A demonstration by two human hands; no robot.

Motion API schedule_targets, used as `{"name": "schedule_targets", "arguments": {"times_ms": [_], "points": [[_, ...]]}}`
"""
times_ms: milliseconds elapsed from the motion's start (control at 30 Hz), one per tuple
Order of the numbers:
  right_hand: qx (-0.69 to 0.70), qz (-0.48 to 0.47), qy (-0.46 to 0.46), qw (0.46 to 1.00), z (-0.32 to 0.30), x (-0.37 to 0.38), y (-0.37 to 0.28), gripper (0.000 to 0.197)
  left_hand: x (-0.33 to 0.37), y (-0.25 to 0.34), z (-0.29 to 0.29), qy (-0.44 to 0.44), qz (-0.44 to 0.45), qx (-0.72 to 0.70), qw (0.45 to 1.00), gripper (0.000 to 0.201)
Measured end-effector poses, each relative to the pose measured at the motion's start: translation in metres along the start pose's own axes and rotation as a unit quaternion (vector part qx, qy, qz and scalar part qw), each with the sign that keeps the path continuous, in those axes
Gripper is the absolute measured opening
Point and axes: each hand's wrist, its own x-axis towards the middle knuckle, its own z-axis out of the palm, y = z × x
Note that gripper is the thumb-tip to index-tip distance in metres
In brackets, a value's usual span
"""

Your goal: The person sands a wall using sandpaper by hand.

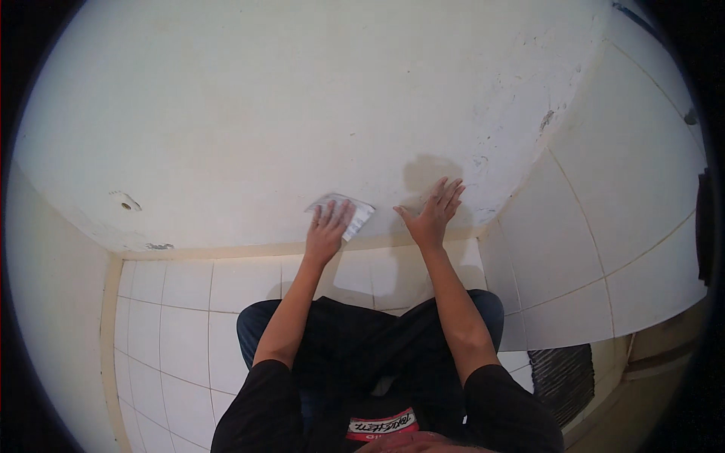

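My left hand (325, 235) presses a white sheet with faint grey print (362, 217) against the low part of the white wall (264, 128). The fingers lie over the sheet, and its right corner sticks out past them. Whether it is paper or the back of sandpaper, I cannot tell. To the right, my right hand (432, 217) is raised at the wall with its thumb and fingers apart, holding nothing. Its shadow falls on the wall around it. Whether its fingertips touch the surface is not plain.
Pale tiles cover the floor (185, 325), which meets the wall along a beige strip (226, 251). A hole (127, 204) and flaking patches mark the wall. Large tiles line the right side wall (574, 249). A dark ribbed mat (563, 381) lies at lower right, beyond my bent knees.
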Motion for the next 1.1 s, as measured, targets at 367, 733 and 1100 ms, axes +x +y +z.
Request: {"name": "schedule_targets", "arguments": {"times_ms": [367, 733, 1100], "points": [[0.004, 0.004, 0.000, 1.000, 0.000, 0.001, 0.002, 0.138, -0.019, -0.117, -0.076, 0.274, -0.312, -0.055, 0.908, 0.086], [0.012, -0.002, 0.009, 1.000, 0.001, 0.000, 0.002, 0.137, 0.003, -0.023, -0.011, 0.082, -0.145, -0.040, 0.985, 0.076], [0.006, 0.010, -0.009, 1.000, 0.000, -0.001, -0.002, 0.138, -0.009, 0.006, 0.008, -0.071, 0.043, -0.061, 0.995, 0.067]]}}
